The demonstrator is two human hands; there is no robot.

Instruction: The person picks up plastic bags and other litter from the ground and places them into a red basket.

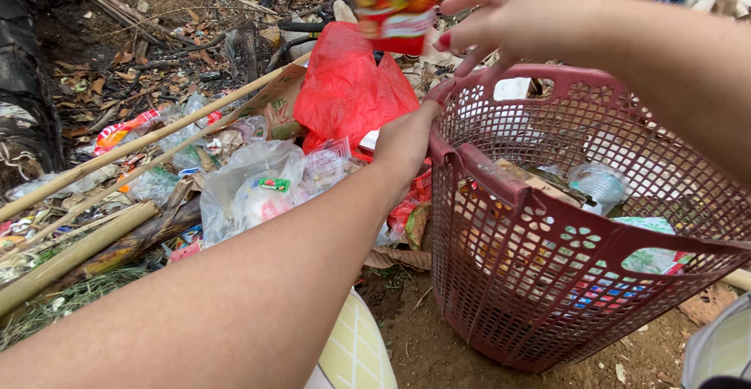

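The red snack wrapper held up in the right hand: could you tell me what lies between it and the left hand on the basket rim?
In the head view, a crumpled red plastic bag fills the stretch between the red snack wrapper and the left hand.

Red plastic bag (348,84), bamboo poles (117,154)

Soft, even daylight fills the scene, with no hard shadows and no glare. Colours are vivid. The red wrapper (397,9) at the top edge is smeared by motion blur. The forearm closest to the lens looks soft and stretched, and the wide view bends the edges. The far-left corner is dark.
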